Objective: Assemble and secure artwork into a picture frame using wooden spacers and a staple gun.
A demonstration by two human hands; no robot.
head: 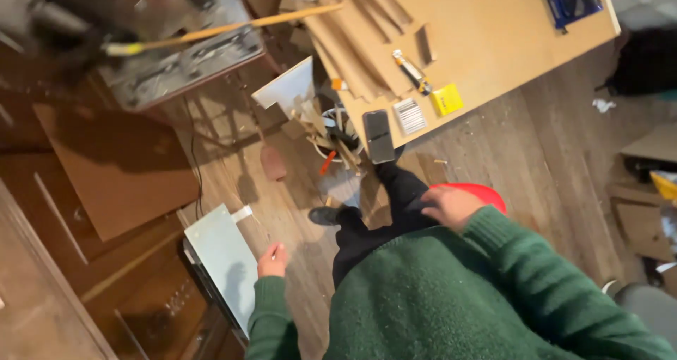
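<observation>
My left hand [272,261] hangs low at my side in a green sleeve, fingers curled, beside the edge of a pale white panel [224,258] lying on the wooden floor; whether it pinches anything is hard to tell. My right hand [450,205] rests on my dark trouser leg [395,205], fingers spread, just in front of a red round object [486,193]. My dark shoe [324,215] stands on the floor below a bucket of wood scraps [337,136].
A wooden worktable [486,28] holds a dark phone [379,136], a utility knife [412,71], a yellow box [447,99], a staple strip [409,115] and stacked boards [356,43]. A brown board [116,162] lies at left; a machine [176,43] stands behind.
</observation>
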